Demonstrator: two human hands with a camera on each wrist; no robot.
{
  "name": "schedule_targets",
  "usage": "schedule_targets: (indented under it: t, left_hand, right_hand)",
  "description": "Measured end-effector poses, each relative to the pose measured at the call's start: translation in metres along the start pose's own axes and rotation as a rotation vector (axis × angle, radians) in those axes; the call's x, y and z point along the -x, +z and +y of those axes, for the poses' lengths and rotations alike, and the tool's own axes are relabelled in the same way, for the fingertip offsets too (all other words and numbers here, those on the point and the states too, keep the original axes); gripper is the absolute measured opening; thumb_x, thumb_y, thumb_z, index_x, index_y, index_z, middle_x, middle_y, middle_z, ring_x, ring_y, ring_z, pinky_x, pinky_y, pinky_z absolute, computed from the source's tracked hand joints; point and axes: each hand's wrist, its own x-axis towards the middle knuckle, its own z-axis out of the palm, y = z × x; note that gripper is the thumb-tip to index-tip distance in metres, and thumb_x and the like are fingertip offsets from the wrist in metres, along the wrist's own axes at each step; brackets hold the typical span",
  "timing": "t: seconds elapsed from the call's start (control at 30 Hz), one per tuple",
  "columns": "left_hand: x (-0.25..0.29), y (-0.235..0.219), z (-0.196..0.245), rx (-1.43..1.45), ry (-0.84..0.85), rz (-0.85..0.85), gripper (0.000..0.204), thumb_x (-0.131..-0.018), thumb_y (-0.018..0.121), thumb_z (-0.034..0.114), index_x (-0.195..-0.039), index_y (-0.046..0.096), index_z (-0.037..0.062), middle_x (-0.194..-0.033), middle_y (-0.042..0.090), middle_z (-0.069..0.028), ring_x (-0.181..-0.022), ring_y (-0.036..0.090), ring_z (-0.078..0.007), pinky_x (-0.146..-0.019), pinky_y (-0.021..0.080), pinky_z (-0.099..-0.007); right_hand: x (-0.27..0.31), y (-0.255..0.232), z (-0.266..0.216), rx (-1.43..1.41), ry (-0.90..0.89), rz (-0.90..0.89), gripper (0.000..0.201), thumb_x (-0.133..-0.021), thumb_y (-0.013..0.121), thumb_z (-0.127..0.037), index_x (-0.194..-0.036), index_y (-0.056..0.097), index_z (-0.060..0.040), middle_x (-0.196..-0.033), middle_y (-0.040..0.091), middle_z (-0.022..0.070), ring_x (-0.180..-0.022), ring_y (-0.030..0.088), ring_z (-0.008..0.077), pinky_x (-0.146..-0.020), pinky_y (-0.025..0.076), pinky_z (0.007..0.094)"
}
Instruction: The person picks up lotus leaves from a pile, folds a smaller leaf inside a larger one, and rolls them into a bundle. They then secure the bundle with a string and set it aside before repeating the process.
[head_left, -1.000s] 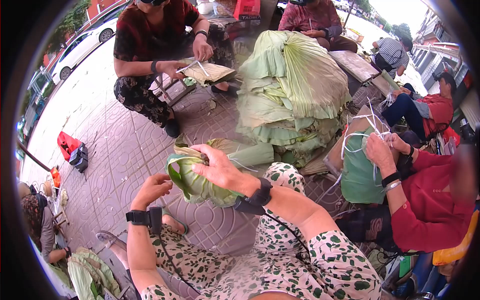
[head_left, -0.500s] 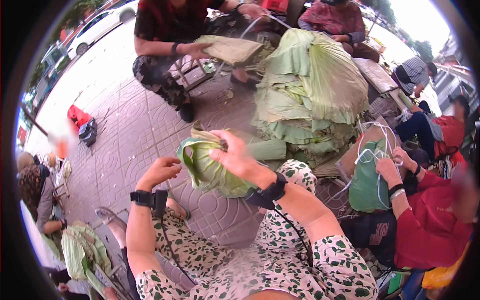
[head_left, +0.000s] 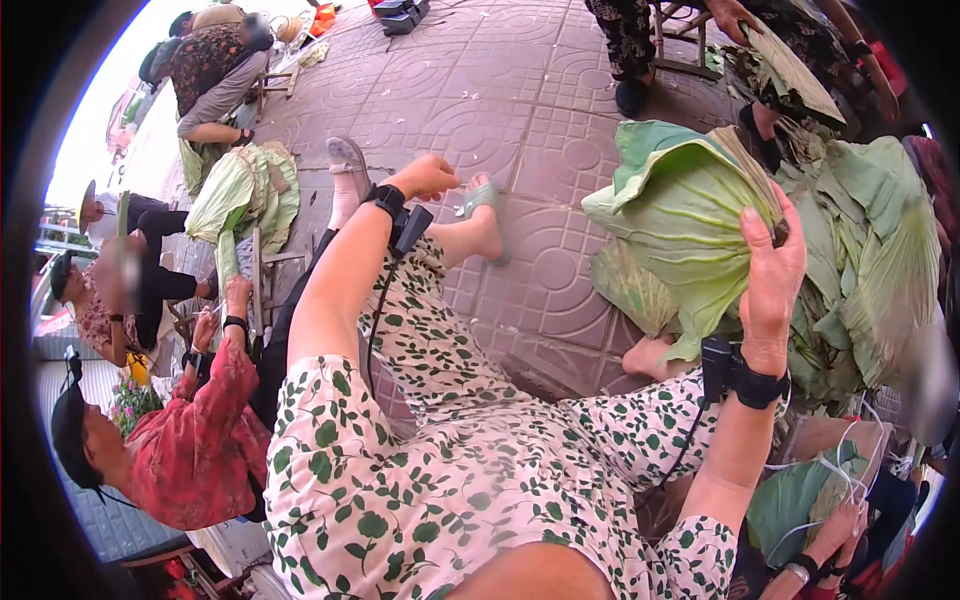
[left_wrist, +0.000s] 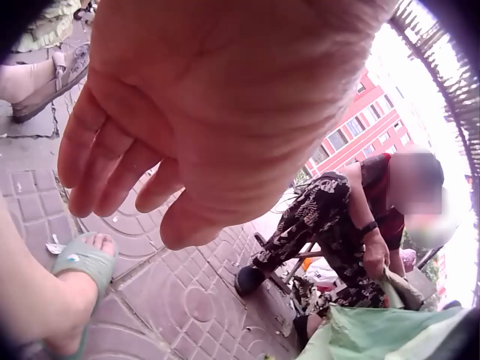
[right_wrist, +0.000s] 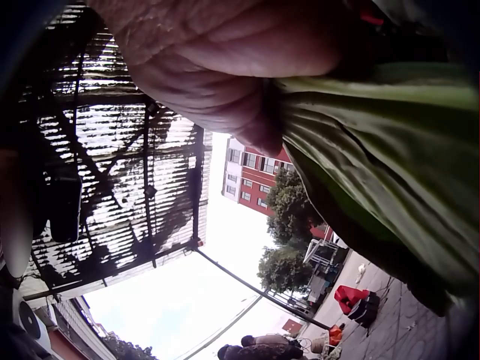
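Observation:
In the head view my right hand grips the gathered stem end of a bundle of large green leaves, thumb on the near side. The leaves fan out leftward above the paving. Pleated leaf fills the right of the right wrist view, beside the hand's heel. My left hand is raised over my left leg, apart from the leaves. Its fingers hang loosely bent with nothing in them in the left wrist view, where a leaf edge shows at the lower right.
A big leaf pile stands at the right. Beside it a person's hands work white strips around a green bundle. Another leaf stack lies at the left near seated people. My sandaled foot rests on the paving.
The head view has swung left, bringing more people at the left into sight. My right hand still grips the leaves, which now appear farther from my left hand.

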Motion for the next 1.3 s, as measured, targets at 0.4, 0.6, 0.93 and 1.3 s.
schedule_targets:
  t: [0.4,0.6,0.93,1.3]
  left_hand:
    - [0.056,0.077,0.006,-0.546,-0.05,-0.091,0.037,-0.08,0.056,0.03,-0.103,0.065,0.0036,-0.103,0.064,-0.0162,-0.098,0.062,-0.0286,-0.081,0.047,-0.0377]
    - [0.022,0.13,0.006,-0.867,-0.176,-0.106,0.041,-0.089,0.049,0.032,-0.123,0.054,0.0108,-0.123,0.055,-0.0099,-0.113,0.052,-0.032,-0.083,0.038,-0.0623]
    - [-0.007,0.154,-0.039,-0.791,-0.217,0.152,0.031,-0.087,0.05,0.026,-0.112,0.062,0.0109,-0.108,0.062,-0.0065,-0.102,0.054,-0.0284,-0.072,0.039,-0.0532]
    - [-0.003,0.147,-0.027,-0.773,-0.153,0.147,0.029,-0.089,0.045,0.025,-0.11,0.062,0.0125,-0.103,0.064,-0.0074,-0.093,0.06,-0.0274,-0.065,0.039,-0.0546]
  right_hand:
    - [0.011,-0.005,-0.015,-0.049,0.003,-0.055,0.048,-0.087,0.056,-0.01,-0.129,0.038,0.004,-0.121,0.05,0.0129,-0.106,0.05,0.0189,-0.095,0.038,0.0315]
    - [0.01,0.0,-0.019,-0.085,-0.001,-0.14,0.049,-0.089,0.056,-0.013,-0.131,0.036,0.0027,-0.124,0.047,0.0139,-0.108,0.049,0.0207,-0.096,0.038,0.0333]
    - [0.008,0.011,-0.016,-0.091,0.031,-0.158,0.047,-0.09,0.056,-0.013,-0.13,0.038,0.0011,-0.121,0.05,0.0129,-0.106,0.051,0.0204,-0.094,0.04,0.033]
    - [0.004,0.017,-0.012,-0.007,0.029,-0.156,0.051,-0.088,0.059,-0.015,-0.13,0.037,0.0045,-0.121,0.048,0.0146,-0.107,0.049,0.0216,-0.095,0.038,0.0339]
